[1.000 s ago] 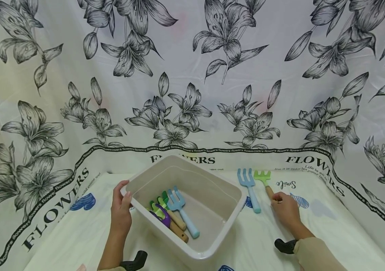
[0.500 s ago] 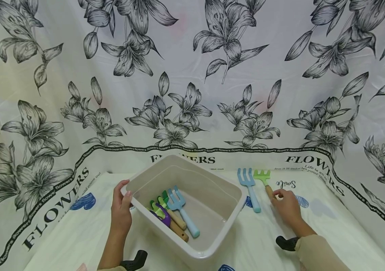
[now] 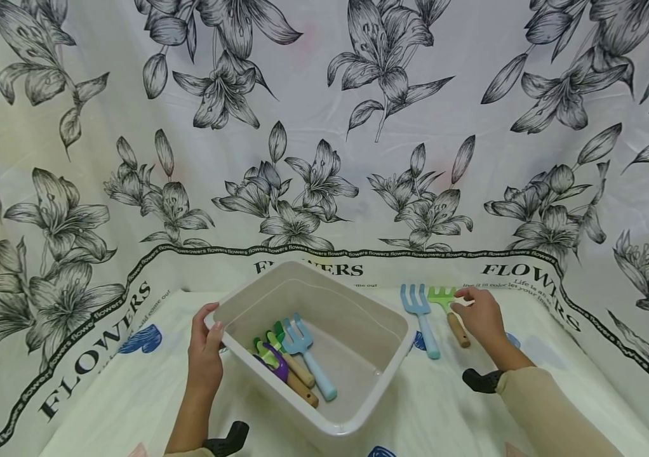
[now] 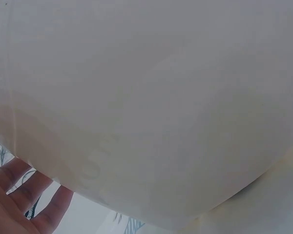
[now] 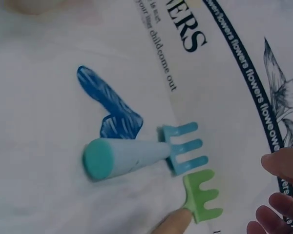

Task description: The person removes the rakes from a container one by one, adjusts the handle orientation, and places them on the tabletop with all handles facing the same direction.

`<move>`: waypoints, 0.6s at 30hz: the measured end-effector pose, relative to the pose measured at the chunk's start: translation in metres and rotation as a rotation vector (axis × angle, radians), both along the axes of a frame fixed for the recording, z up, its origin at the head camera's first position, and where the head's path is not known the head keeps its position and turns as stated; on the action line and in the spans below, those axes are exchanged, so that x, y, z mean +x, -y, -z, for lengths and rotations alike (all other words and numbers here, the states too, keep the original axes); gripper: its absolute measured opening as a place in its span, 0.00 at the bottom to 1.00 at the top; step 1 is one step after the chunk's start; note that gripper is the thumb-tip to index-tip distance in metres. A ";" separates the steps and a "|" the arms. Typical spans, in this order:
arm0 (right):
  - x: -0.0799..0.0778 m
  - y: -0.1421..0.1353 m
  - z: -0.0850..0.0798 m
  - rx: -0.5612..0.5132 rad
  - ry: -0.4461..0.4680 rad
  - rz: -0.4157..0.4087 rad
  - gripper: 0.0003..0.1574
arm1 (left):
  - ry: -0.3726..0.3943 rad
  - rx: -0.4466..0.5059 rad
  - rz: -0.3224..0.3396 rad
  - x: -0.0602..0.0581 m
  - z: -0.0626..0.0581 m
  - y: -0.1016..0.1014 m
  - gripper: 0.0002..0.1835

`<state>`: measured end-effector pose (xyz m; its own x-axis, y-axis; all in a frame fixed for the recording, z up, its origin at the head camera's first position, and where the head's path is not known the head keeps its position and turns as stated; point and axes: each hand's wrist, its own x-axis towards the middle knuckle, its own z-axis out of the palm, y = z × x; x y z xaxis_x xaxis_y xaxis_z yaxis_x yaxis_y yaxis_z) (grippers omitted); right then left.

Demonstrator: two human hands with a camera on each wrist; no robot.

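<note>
My left hand (image 3: 206,349) grips the left corner of a beige plastic bin (image 3: 359,346), thumb over the rim; the bin's outer wall (image 4: 161,112) fills most of the left wrist view. Inside it lie a light blue toy hand fork (image 3: 304,352) and several green and purple tools with wooden handles (image 3: 303,392). My right hand (image 3: 481,317) hovers beside the head of a green toy rake (image 3: 457,329) with a wooden handle. In the right wrist view its loosely bent fingers (image 5: 283,163) are apart from the green rake head (image 5: 202,200).
A second light blue hand fork (image 3: 424,327) lies on the cloth between the bin and the green rake. Pale cloth (image 3: 124,393) with blue hearts covers the surface. A flower-printed curtain (image 3: 313,95) stands behind.
My right hand has moved away from the rake's wooden handle, up toward its green head. The rake stays where it was; the left hand and bin have not moved.
</note>
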<state>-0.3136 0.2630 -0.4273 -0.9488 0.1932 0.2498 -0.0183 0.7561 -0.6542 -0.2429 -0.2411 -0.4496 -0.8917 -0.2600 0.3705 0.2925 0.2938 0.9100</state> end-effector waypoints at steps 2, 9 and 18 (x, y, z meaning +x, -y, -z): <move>-0.004 0.004 -0.010 -0.003 -0.004 -0.012 0.17 | 0.000 -0.001 -0.002 0.000 0.000 0.000 0.24; -0.018 0.027 -0.050 -0.012 -0.047 -0.086 0.18 | 0.004 -0.007 -0.008 -0.001 0.000 0.001 0.24; -0.025 0.071 -0.093 -0.027 -0.066 -0.202 0.23 | 0.023 -0.021 -0.020 -0.001 0.001 0.001 0.24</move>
<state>-0.3388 0.1925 -0.3345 -0.9508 0.0079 0.3098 -0.2113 0.7147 -0.6667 -0.2441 -0.2422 -0.4504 -0.8949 -0.2701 0.3553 0.2652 0.3185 0.9101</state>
